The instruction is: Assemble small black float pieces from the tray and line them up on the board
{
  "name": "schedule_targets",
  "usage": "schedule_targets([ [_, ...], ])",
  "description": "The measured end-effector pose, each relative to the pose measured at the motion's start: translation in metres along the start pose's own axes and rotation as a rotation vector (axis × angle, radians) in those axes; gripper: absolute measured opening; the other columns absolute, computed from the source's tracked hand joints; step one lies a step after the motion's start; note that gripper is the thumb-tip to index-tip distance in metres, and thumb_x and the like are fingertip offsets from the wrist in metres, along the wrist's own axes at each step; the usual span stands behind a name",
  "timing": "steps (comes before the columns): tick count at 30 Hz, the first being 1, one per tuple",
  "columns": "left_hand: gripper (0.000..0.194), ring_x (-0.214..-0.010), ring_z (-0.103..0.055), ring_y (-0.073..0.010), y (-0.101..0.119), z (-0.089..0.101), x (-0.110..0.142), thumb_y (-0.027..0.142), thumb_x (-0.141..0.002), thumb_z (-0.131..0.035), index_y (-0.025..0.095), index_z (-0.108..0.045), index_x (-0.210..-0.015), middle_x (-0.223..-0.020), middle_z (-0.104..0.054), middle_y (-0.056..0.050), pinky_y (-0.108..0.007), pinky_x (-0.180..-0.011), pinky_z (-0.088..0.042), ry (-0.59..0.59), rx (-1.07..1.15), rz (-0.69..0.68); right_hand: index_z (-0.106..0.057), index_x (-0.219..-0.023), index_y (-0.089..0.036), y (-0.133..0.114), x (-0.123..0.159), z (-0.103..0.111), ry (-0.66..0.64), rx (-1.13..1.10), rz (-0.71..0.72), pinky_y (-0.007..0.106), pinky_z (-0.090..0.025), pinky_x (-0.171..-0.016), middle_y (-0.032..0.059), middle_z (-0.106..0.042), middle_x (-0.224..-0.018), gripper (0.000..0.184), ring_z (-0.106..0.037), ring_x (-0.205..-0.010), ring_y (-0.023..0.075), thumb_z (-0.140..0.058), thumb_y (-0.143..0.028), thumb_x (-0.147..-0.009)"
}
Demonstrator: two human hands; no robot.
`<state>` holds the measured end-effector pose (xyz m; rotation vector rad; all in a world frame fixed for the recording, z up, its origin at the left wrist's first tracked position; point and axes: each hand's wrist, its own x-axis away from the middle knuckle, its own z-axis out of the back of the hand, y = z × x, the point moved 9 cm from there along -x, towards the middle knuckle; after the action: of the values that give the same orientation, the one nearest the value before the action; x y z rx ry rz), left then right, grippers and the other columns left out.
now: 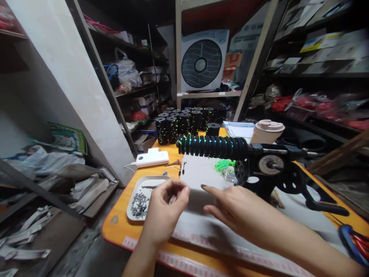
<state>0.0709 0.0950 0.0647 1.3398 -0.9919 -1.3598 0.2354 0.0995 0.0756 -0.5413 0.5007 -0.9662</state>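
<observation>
While the left hand (165, 207) curls just beside the white tray (129, 204), its thumb and forefinger closed together, I cannot tell whether anything small is pinched between them. The right hand (230, 200) reaches over the white sheet (198, 177) with thumb and forefinger apart; a dark spot shows at its forefinger's tip, too blurred to identify. Small metal parts (139, 206) lie loose in the tray, left of the left hand and outside its grip. Beyond the fingertips, a thin black piece (183, 168) lies at the sheet's far left, with green strands (225, 166) farther right. Above these, a ridged black roll (213, 146) sits level on the cranked device (271, 164). Behind it are a lidded cup (265, 132), then stacked black spools (178, 121) flecked with green, and finally a box fan (201, 63) on a shelf.
</observation>
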Motion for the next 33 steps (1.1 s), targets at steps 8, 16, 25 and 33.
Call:
schedule_targets([
  [8,0.029,-0.067,-0.044,-0.0143,-0.037,0.03,0.071,0.042,-0.082,-0.072,0.018,-0.061,-0.071,-0.069,-0.051,0.001,-0.025,-0.064,-0.037,-0.081,0.173,0.282,-0.069,-0.108,-0.011,-0.101,0.031,0.015,0.261,0.411,0.696,0.029,-0.048,-0.059,0.0074,-0.07,-0.079,0.027,-0.065,-0.069,0.0182,-0.042,-0.015,-0.103],
  [16,0.028,-0.059,-0.037,-0.0107,-0.058,0.038,0.082,0.039,-0.084,-0.071,0.017,-0.059,-0.073,-0.067,-0.053,0.001,-0.022,-0.055,-0.031,-0.173,0.419,0.393,-0.069,-0.088,-0.01,-0.107,0.011,-0.046,0.096,0.251,0.982,0.037,-0.05,-0.088,0.0089,-0.068,-0.082,0.042,-0.061,-0.081,0.0203,-0.031,-0.014,-0.105],
  [25,0.017,-0.069,-0.058,-0.0191,-0.035,0.11,0.006,0.036,-0.081,-0.068,0.019,-0.072,-0.081,-0.077,-0.068,-0.006,-0.029,-0.064,-0.043,-0.022,-0.371,0.162,-0.064,-0.091,-0.012,-0.089,0.007,-0.05,0.028,0.306,0.899,0.033,-0.027,-0.057,0.003,-0.054,-0.071,0.018,-0.041,-0.063,0.0169,-0.048,-0.011,-0.097],
  [33,0.014,-0.068,-0.055,-0.0215,-0.051,0.087,-0.06,0.01,-0.063,-0.075,0.024,-0.077,-0.065,-0.066,-0.063,-0.002,-0.032,-0.072,-0.039,-0.073,-0.63,-0.001,-0.066,-0.087,-0.013,-0.082,0.003,-0.052,0.057,0.206,0.798,0.031,-0.024,-0.054,0.0005,-0.049,-0.068,0.016,-0.034,-0.059,0.0154,-0.052,-0.008,-0.093],
])
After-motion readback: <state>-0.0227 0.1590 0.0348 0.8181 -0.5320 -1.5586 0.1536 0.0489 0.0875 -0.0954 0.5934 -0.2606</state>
